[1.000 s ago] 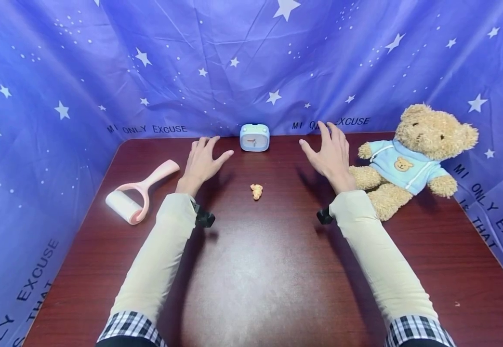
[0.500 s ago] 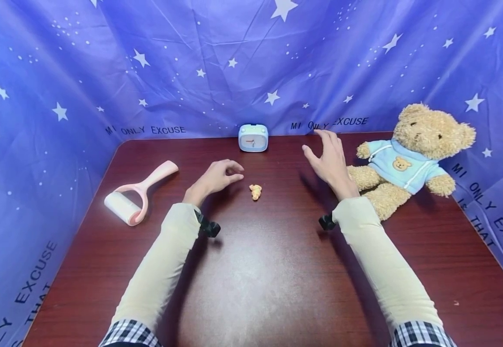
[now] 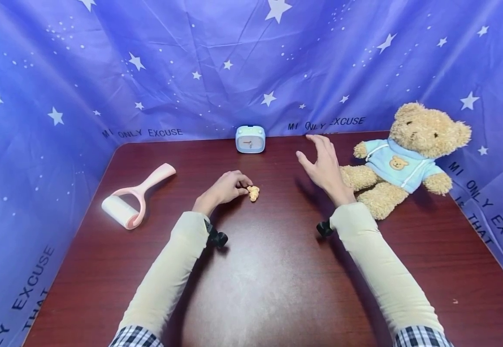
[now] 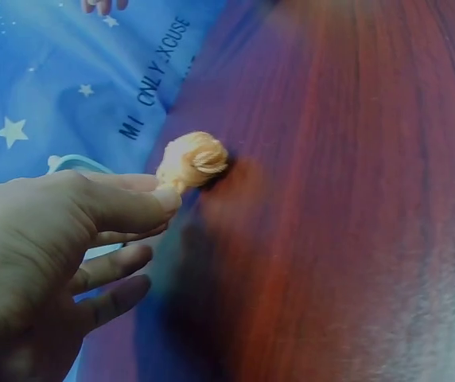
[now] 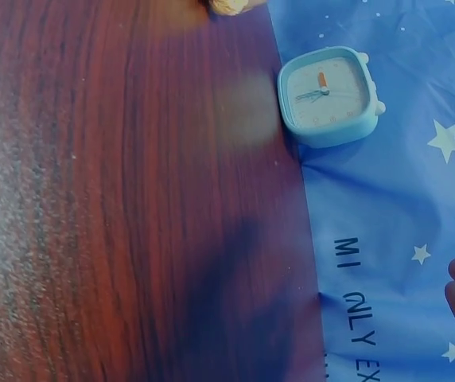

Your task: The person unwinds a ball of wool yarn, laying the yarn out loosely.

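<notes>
A small lumpy yellow-orange thing (image 3: 253, 193) with a ridged curl lies on the dark red table (image 3: 251, 270), in front of the clock. My left hand (image 3: 226, 188) pinches its near end between thumb and index finger. In the left wrist view the lump (image 4: 194, 159) sticks out past those fingertips, while the other fingers stay apart from it. Further right, my right hand (image 3: 326, 171) hovers with its fingers spread and holds nothing. The teddy bear (image 3: 407, 159) in a light blue hoodie is the thing nearest to it.
A light blue alarm clock (image 3: 250, 140) stands at the table's back edge, against the starry blue curtain (image 3: 217, 86). On the left lies a pink-handled lint roller (image 3: 140, 195). The bear sits at the back right.
My left hand has come down and to the right from beside the lint roller's handle, and its fingers have closed on the small yellow-orange lump. The right hand has barely moved.
</notes>
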Demonstrator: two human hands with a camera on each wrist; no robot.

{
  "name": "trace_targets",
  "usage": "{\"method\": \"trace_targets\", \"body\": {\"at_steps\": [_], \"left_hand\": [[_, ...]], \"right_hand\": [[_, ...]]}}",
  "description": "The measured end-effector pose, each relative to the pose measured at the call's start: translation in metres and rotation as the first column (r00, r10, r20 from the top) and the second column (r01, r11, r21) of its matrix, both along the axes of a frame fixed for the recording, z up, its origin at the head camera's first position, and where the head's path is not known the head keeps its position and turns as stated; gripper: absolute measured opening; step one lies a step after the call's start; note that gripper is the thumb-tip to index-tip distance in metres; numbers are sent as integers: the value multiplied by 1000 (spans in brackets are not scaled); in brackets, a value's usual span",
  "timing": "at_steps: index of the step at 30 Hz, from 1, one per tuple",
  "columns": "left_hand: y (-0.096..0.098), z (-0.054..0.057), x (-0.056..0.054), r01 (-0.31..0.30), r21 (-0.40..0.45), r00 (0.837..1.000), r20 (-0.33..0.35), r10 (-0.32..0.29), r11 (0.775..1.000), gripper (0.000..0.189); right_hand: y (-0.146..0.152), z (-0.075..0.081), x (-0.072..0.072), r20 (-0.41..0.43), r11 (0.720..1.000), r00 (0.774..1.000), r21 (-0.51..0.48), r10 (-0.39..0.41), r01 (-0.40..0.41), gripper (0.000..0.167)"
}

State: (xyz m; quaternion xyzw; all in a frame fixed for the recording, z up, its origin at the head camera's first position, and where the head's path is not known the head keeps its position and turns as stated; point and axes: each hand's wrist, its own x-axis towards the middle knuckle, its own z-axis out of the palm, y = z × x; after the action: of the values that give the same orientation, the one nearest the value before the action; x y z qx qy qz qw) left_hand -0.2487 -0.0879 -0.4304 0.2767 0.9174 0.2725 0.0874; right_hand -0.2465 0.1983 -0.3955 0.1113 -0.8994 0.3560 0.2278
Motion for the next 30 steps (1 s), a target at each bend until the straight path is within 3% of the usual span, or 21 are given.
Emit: {"method": "trace_targets", "body": {"at_steps": [4,12,18,22,25,27,30], "left_hand": [[0,-6,0,-3,-9,999,-44,2,1000,21],[-2,-10,0,-5,59,996,-92,10,998,9],[-4,-6,4,-86,172,996,9,85,981,7],[-6,-1,6,-158,258,987,79,142,953,8],[-6,2,7,-195,342,979,123,162,919,9],[-6,6,7,-214,407,973,164,160,888,9],[-4,13,9,-247,512,961,241,139,823,10]], "right_hand": [[-2,-1,1,6,1000,1000,0,9,-9,55],[-5,-6,3,7,998,998,-12,66,-66,49],[-11,-7,7,-1,989,990,-53,141,-141,42],[-17,-6,11,-20,978,983,-96,184,-186,36],[-23,-5,15,-29,968,976,-121,218,-220,33],[-27,-4,19,-23,962,971,-133,236,-237,30],[-34,-2,23,-5,954,964,-145,264,-262,26]]}}
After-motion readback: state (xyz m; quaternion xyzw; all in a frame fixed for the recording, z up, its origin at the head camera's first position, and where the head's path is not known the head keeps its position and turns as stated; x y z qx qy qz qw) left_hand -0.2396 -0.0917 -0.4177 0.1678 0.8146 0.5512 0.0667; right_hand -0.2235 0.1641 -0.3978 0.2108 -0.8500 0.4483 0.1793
